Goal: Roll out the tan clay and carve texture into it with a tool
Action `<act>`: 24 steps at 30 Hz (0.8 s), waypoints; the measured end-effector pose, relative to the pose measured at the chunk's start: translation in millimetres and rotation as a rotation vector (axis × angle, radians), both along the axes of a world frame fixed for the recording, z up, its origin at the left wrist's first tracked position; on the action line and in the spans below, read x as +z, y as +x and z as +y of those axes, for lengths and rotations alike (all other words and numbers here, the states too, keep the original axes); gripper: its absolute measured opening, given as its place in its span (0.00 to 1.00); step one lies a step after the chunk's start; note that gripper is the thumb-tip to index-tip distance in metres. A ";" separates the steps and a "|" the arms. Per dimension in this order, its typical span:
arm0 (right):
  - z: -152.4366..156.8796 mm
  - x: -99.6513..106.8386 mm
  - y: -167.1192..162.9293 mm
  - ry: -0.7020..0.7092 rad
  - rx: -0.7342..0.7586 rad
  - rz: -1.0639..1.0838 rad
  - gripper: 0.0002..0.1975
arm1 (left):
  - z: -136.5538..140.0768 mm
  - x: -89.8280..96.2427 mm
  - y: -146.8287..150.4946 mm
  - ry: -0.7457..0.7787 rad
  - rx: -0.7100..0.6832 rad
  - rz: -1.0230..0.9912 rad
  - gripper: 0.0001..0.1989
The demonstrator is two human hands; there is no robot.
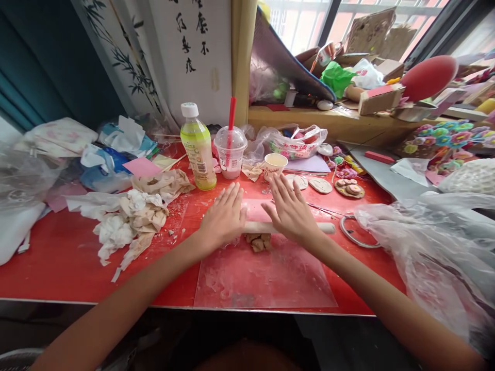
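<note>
Pale rod [259, 227], one: parallel to the table's [58, 273] near edge, over the clear sheet [270, 278]. Brown lump [260, 243], one: at the rod's near side. Left hand [223, 216], right hand [291, 212]: apart, flat over the rod. From afar I advise even palm pressure, rod level.

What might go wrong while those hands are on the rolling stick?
The paper cup stands just beyond the fingertips of the right hand, so a push forward might knock it over. The brown lump by the rolling stick looks cracked, so it may crumble. I can't see anything holding the clear sheet down, so it might slide.
</note>
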State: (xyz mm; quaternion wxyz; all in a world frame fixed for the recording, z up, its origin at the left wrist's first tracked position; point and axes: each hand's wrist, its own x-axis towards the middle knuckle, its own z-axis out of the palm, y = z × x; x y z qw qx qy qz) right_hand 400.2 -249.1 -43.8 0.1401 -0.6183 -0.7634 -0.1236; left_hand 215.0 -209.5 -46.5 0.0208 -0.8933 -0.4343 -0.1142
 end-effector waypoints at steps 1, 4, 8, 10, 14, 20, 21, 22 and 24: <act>6.7 0.2 1.4 -0.008 -0.028 0.024 0.34 | 5.2 0.9 2.2 -0.006 0.024 -0.008 0.26; 7.7 -2.9 4.0 -0.077 -0.049 0.070 0.35 | 1.4 1.4 2.2 0.020 0.049 -0.023 0.27; -14.4 -7.0 1.4 -0.041 0.071 -0.021 0.35 | -23.7 -4.1 -6.3 0.003 -0.040 0.006 0.27; -9.3 -6.4 0.0 -0.001 0.078 -0.031 0.35 | -18.5 -4.8 -5.8 -0.035 -0.014 0.018 0.27; 22.2 -5.4 1.7 -0.043 -0.060 0.058 0.37 | 13.7 0.2 2.8 -0.041 0.065 0.017 0.28; -12.3 -7.4 1.9 -0.072 0.062 -0.007 0.36 | -16.9 -3.1 -7.3 -0.039 -0.098 0.054 0.28; -16.7 -7.0 1.2 -0.057 0.079 -0.027 0.36 | -20.3 -4.3 -8.5 -0.038 -0.115 0.057 0.27; -16.5 -6.6 0.9 -0.041 0.079 -0.033 0.35 | -19.2 -5.0 -8.3 -0.029 -0.108 0.056 0.27; -3.4 -5.9 1.0 -0.039 0.041 -0.011 0.33 | -5.3 -4.7 -4.2 -0.022 -0.049 0.056 0.27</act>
